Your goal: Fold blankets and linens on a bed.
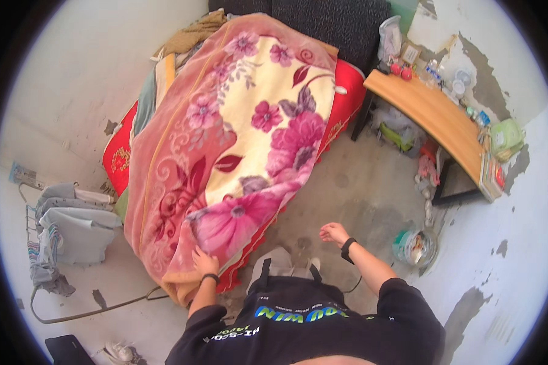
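Observation:
A thick pink and cream blanket (249, 146) with large flowers is spread over a bed with a red cover (347, 91). My left hand (206, 263) lies on the near end of the blanket, its fingers stretched out over the pink cloth. Beside it, the blanket's near right corner is folded and rumpled. To the right of the bed, my right hand (335, 233) hangs in the air above the floor, fingers loosely bent and apart, holding nothing. Dark bands circle both wrists.
A wooden desk (432, 115) with bottles and a green bag (506, 139) stands at the right wall. A clear tub (417, 248) sits on the floor below it. Grey clothes (79, 234) hang on a rack at the left. A dark headboard (310, 27) closes the bed's far end.

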`<action>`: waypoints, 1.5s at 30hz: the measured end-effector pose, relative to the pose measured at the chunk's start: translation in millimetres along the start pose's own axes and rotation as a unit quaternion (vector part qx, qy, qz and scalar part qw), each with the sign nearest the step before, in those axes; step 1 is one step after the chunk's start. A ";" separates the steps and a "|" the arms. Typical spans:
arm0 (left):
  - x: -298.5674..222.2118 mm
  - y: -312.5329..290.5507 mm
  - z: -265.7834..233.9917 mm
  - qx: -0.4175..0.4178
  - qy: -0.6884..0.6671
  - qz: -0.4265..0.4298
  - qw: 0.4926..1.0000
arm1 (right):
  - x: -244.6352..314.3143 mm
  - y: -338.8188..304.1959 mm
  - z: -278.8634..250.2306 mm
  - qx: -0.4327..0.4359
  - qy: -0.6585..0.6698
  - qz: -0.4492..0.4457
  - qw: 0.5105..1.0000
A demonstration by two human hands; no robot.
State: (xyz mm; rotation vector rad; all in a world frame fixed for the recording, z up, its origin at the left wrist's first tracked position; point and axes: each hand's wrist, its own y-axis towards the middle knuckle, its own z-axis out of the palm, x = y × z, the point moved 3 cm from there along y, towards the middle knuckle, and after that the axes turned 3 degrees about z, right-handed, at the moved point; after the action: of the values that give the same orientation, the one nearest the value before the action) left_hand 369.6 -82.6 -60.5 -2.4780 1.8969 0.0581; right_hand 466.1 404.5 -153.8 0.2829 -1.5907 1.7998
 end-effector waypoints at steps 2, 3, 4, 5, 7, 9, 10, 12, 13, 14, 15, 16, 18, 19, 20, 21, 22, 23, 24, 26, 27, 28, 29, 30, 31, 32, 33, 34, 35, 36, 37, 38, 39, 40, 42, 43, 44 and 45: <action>-34.0 -3.5 6.0 0.023 -0.023 0.026 0.999 | 45.2 20.8 -56.1 -0.013 -0.018 -0.001 1.000; -51.5 -3.7 13.2 0.033 -0.030 0.033 0.998 | 67.0 31.8 -89.7 -0.025 -0.026 0.003 0.999; -66.3 -0.1 24.0 0.088 -0.050 0.013 0.995 | 94.0 43.6 -127.2 -0.057 -0.024 0.003 0.998; -88.8 7.6 40.2 0.146 -0.074 0.003 0.986 | 123.2 55.7 -176.9 -0.094 -0.011 -0.012 0.995; -119.7 22.1 73.4 0.181 -0.056 -0.021 0.982 | 200.6 69.2 -249.6 -0.184 -0.014 -0.108 0.977; -113.1 40.3 106.3 0.164 0.026 -0.090 0.982 | 296.7 78.2 -267.1 -0.195 0.036 -0.179 0.964; -126.8 63.5 119.9 0.162 0.018 -0.085 0.983 | 341.4 79.9 -276.3 -0.218 0.038 -0.194 0.956; -135.6 81.6 137.0 0.172 0.052 -0.288 0.941 | 426.3 85.4 -311.2 -0.220 -0.053 -0.210 0.951; -102.7 102.2 154.3 0.210 0.141 -0.408 0.877 | 471.5 95.2 -288.1 -0.162 -0.014 -0.247 0.955; -131.7 110.6 158.7 0.222 0.140 -0.410 0.873 | 502.5 103.9 -278.3 -0.211 0.007 -0.229 0.950; -184.7 131.0 150.2 0.219 0.113 -0.437 0.865 | 534.7 114.1 -291.2 -0.210 -0.007 -0.224 0.952; -221.6 138.0 136.5 0.215 0.095 -0.468 0.852 | 554.0 124.0 -299.8 -0.205 -0.020 -0.210 0.956; -267.4 161.9 133.7 0.212 0.036 -0.425 0.880 | 603.2 160.5 -307.1 -0.195 -0.038 -0.205 0.958; -295.9 176.9 134.0 0.203 0.003 -0.368 0.907 | 628.3 182.3 -310.6 -0.185 -0.053 -0.201 0.961; -320.3 192.5 131.5 0.189 -0.029 -0.316 0.929 | 654.4 209.1 -305.7 -0.171 -0.058 -0.202 0.963; -339.7 203.7 130.7 0.183 -0.030 -0.330 0.925 | 678.2 237.3 -300.4 -0.159 -0.072 -0.192 0.966; -361.5 216.7 131.0 0.194 -0.081 -0.282 0.936 | 702.3 268.0 -293.6 -0.145 -0.087 -0.182 0.969; -385.8 232.8 130.9 0.205 -0.130 -0.232 0.942 | 726.9 300.8 -285.8 -0.141 -0.097 -0.180 0.969; -402.2 244.5 132.0 0.198 -0.131 -0.248 0.939 | 754.9 337.7 -280.1 -0.118 -0.093 -0.178 0.973; -431.2 260.0 130.3 0.161 -0.236 -0.187 0.940 | 810.1 418.6 -252.8 -0.071 -0.112 -0.197 0.971; -454.3 270.5 125.5 0.171 -0.274 -0.146 0.935 | 839.8 458.8 -246.8 -0.057 -0.116 -0.205 0.970; -477.6 267.1 118.0 0.169 -0.350 -0.165 0.906 | 868.0 499.2 -238.8 -0.041 -0.121 -0.201 0.971; -493.6 267.8 115.5 0.197 -0.364 -0.153 0.897 | 897.2 539.3 -237.2 -0.061 -0.158 -0.239 0.956; -510.3 261.5 106.2 0.227 -0.377 -0.146 0.886 | 923.1 573.7 -228.5 -0.076 -0.196 -0.274 0.939; -525.6 251.7 99.6 0.274 -0.484 -0.251 0.793 | 951.4 607.6 -219.7 -0.080 -0.236 -0.277 0.928; -546.5 239.2 81.8 0.310 -0.576 -0.345 0.672 | 972.2 637.9 -209.3 -0.066 -0.239 -0.269 0.931; -562.8 230.0 63.5 0.310 -0.641 -0.423 0.560 | 996.2 662.2 -192.4 -0.073 -0.263 -0.313 0.910; -577.5 221.0 48.4 0.300 -0.694 -0.487 0.436 | 1017.6 682.0 -172.9 -0.079 -0.283 -0.359 0.886; -583.1 207.0 36.3 0.267 -0.687 -0.524 0.427 | 1031.9 697.4 -144.0 -0.059 -0.279 -0.356 0.890; -584.6 187.2 24.4 0.229 -0.678 -0.561 0.417 | 1042.9 704.5 -107.3 -0.044 -0.299 -0.377 0.875; -589.9 176.5 15.2 0.214 -0.676 -0.568 0.417 | 1054.7 707.9 -85.9 -0.038 -0.321 -0.398 0.859; -594.6 167.3 8.9 0.210 -0.634 -0.600 0.440 | 1066.4 712.1 -72.7 -0.025 -0.319 -0.396 0.860; -601.9 163.5 3.1 0.206 -0.590 -0.631 0.459 | 1074.9 716.4 -59.6 -0.008 -0.354 -0.375 0.857; -607.5 165.1 -0.4 0.196 -0.590 -0.637 0.456 | 1082.3 719.0 -47.5 0.007 -0.389 -0.353 0.851; -617.9 176.9 1.8 0.193 -0.579 -0.651 0.452 | 1095.0 731.0 -48.5 -0.003 -0.403 -0.355 0.843; -622.8 191.1 12.9 0.198 -0.584 -0.645 0.452 | 1100.9 752.7 -61.5 0.088 -0.341 -0.312 0.882; -620.8 196.8 25.8 0.188 -0.606 -0.625 0.455 | 1097.7 766.7 -61.6 0.185 -0.275 -0.260 0.907; -618.5 189.8 25.1 0.168 -0.623 -0.614 0.455 | 1089.5 760.8 -49.2 0.158 -0.298 -0.267 0.903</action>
State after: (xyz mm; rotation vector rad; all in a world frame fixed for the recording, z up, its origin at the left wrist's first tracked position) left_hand 24.7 465.4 -58.4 -1.7238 -0.5114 0.9431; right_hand -787.8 845.6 -117.2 1.3940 -1.3819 1.5856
